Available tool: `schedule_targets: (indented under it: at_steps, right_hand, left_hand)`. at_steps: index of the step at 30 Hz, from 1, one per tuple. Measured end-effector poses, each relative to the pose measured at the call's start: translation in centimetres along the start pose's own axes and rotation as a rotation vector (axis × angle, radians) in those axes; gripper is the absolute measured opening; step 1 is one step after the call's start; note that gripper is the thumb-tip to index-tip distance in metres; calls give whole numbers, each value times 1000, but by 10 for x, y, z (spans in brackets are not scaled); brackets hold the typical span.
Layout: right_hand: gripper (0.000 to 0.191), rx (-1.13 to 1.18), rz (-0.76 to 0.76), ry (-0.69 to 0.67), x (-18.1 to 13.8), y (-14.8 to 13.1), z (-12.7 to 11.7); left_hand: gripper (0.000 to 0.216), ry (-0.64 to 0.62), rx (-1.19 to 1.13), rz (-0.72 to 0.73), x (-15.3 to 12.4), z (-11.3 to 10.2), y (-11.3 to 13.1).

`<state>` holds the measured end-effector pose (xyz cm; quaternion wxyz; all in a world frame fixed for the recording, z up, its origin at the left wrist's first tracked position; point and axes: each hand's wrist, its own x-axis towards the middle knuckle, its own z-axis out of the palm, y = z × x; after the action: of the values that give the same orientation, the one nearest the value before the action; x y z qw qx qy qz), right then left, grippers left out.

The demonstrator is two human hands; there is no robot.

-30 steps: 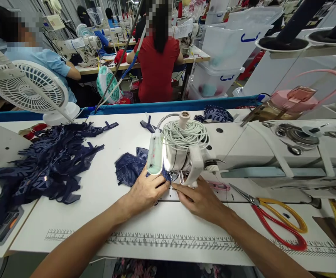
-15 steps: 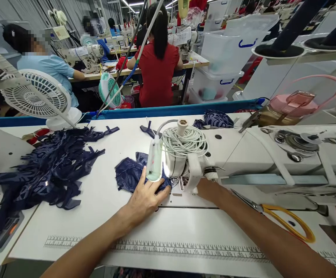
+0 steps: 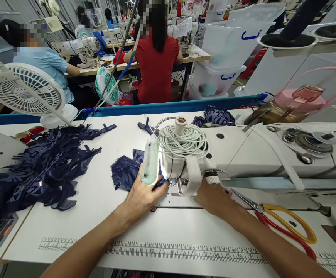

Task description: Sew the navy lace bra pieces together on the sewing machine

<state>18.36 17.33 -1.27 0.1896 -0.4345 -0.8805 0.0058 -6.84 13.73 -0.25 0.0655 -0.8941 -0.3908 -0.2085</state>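
My left hand [image 3: 144, 195] lies flat on a navy patterned fabric piece [image 3: 124, 172], fingers spread, close to the needle area of a white sewing machine [image 3: 195, 179]. The lamp [image 3: 150, 160] on the machine hides some of those fingertips. On the other side of the machine head is my right hand [image 3: 212, 197], its fingers hidden behind the head. A coil of pale cord [image 3: 183, 141] sits on top of the machine. Beside my right forearm rest scissors with yellow handles [image 3: 289, 220], and a red scissor handle [image 3: 289, 233] shows under the arm.
A heap of navy fabric strips [image 3: 46, 166] covers the left of the table, with a white fan [image 3: 29, 88] behind it. More navy fabric [image 3: 218, 116] lies past the machine. A printed ruler [image 3: 185, 251] runs along the front edge. A person in red [image 3: 159, 69] sits ahead.
The view has shifted slightly. My right forearm has moved a little, and more of the red scissor handle now shows. My left hand stays on the navy fabric.
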Motion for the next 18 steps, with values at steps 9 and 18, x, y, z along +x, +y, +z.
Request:
schedule_targets:
  at_steps: [9, 18]
  right_hand:
    - [24, 95, -95, 143, -8, -16, -14]
    - [19, 214, -137, 262, -2, -16, -11]
  left_hand:
    - [39, 101, -18, 40, -1, 2, 1]
    - [35, -12, -122, -119, 7, -5, 0]
